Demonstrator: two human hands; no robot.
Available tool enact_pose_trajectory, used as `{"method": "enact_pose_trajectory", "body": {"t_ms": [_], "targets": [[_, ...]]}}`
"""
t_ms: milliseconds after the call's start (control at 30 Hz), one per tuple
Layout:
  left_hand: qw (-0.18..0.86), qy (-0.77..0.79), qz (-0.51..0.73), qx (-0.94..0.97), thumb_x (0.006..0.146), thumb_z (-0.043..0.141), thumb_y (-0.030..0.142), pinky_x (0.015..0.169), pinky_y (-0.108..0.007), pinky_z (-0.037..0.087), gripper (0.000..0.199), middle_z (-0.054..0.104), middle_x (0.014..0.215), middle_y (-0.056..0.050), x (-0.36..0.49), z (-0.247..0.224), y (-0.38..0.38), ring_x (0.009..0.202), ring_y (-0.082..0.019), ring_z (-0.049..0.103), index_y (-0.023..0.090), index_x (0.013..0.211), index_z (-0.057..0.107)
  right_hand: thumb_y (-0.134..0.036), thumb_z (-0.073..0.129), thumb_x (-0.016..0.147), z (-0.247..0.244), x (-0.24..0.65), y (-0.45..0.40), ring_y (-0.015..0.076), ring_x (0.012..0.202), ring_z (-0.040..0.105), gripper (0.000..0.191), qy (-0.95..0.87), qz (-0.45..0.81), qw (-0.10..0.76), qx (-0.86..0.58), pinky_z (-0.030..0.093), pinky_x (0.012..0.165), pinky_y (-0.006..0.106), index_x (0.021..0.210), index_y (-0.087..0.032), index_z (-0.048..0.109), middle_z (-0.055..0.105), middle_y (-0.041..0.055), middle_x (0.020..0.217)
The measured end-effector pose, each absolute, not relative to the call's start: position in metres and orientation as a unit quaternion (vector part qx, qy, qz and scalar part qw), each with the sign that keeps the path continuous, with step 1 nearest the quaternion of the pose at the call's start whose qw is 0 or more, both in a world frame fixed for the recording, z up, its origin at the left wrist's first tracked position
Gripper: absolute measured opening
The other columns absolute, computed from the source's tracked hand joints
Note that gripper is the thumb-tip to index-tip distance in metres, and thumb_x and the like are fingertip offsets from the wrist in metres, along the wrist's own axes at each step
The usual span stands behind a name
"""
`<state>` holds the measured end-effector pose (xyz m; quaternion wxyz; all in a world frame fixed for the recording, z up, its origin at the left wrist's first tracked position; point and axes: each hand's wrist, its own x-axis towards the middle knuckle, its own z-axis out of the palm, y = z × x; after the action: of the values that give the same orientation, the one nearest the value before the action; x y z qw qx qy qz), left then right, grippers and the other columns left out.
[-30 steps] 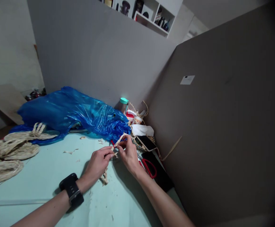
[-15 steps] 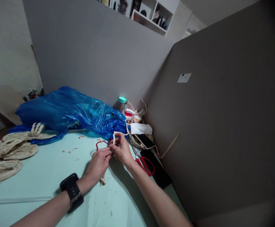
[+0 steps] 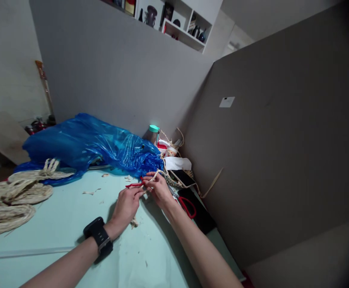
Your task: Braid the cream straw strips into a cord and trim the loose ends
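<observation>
Evidently, the two hands worked close together so that a short length could be controlled from both sides. The left hand (image 3: 125,208) had its thumb and fingertips clamped on the pale fiber cord (image 3: 154,176), and the right hand (image 3: 161,192) pinched the same cord just beside them, its fingers curled inward. The cord ran between the hands and rose over the right fingers toward the clutter at the back; the close double grip probably held it taut and stopped it twisting. A red cord (image 3: 134,185) stuck out to the left from between the hands, though which fingertips pressed on it could not be told.

Both hands were above the pale green table surface (image 3: 72,240), near the crumpled end of the blue plastic bag (image 3: 81,140). The red-handled scissors (image 3: 187,207) lay just beyond the right wrist, partly over a flat black item (image 3: 203,220), perhaps placed there for easy reach. Looped fiber bundles (image 3: 27,191) lay at the far left, well apart from the fingers, seemingly set aside to leave elbow room. Small fiber scraps (image 3: 88,193) were scattered between them and the hands.
</observation>
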<state>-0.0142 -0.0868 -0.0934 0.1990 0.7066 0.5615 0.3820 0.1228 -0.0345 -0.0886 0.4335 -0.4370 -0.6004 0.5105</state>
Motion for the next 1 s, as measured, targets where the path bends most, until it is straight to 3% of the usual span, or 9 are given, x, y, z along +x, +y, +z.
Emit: {"method": "enact_pose_trajectory", "body": {"t_ms": [267, 433, 733, 1000], "targets": [[0.216, 0.551, 0.401, 0.700, 0.096, 0.062, 0.033, 0.088, -0.046, 0.057, 0.026, 0.068, 0.121, -0.009, -0.016, -0.090, -0.085, 0.102, -0.023, 0.067, 0.019, 0.117, 0.065, -0.031, 0.065, 0.095, -0.056, 0.130, -0.040, 0.0234, 0.108, 0.065, 0.027, -0.720, 0.485, 0.328, -0.373, 0.055, 0.093, 0.046, 0.117, -0.015, 0.065, 0.066, 0.0085, 0.121], [0.252, 0.547, 0.410, 0.685, 0.096, 0.062, 0.033, 0.087, -0.045, 0.058, 0.027, 0.068, 0.119, -0.008, -0.016, -0.090, -0.085, 0.100, -0.023, 0.068, 0.018, 0.118, 0.065, -0.032, 0.064, 0.096, -0.051, 0.141, -0.015, 0.0226, 0.104, 0.066, 0.028, -0.753, 0.467, 0.260, -0.384, 0.057, 0.088, 0.044, 0.119, -0.015, 0.064, 0.065, 0.0083, 0.120], [0.350, 0.556, 0.409, 0.633, 0.095, 0.064, 0.035, 0.082, -0.043, 0.059, 0.030, 0.068, 0.118, -0.008, -0.021, -0.094, -0.076, 0.097, -0.023, 0.068, 0.017, 0.119, 0.064, -0.034, 0.063, 0.097, -0.081, 0.158, -0.019, 0.0221, 0.102, 0.066, 0.032, -0.687, 0.553, 0.282, -0.376, 0.058, 0.086, 0.042, 0.124, -0.016, 0.061, 0.064, 0.0090, 0.122], [0.378, 0.588, 0.450, 0.555, 0.096, 0.062, 0.034, 0.082, -0.043, 0.059, 0.032, 0.067, 0.119, -0.009, -0.023, -0.095, -0.073, 0.096, -0.022, 0.068, 0.017, 0.123, 0.061, -0.035, 0.062, 0.097, -0.090, 0.135, -0.016, 0.0218, 0.101, 0.067, 0.032, -0.636, 0.578, 0.313, -0.404, 0.058, 0.085, 0.042, 0.123, -0.016, 0.061, 0.065, 0.0089, 0.121]]}}
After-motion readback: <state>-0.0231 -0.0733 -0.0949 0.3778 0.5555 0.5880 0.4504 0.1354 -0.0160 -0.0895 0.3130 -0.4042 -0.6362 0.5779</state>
